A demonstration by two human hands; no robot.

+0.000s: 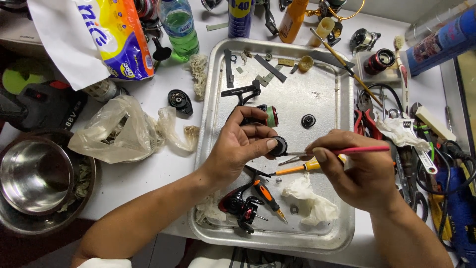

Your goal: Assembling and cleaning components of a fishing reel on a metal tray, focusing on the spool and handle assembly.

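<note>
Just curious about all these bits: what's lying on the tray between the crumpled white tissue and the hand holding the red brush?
In the head view, a yellow-handled screwdriver lies between the tissue and right hand.

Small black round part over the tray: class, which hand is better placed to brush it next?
Right. The right hand holds the red-handled brush, tip at the black round part pinched in the left hand.

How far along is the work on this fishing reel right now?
Done: the reel is stripped, with loose parts on the metal tray and the reel body lying near its front edge. In hand: the left hand holds a small round black part while the right hand touches a red-handled brush to it. Left: a black gear and other pieces are unassembled.
</note>
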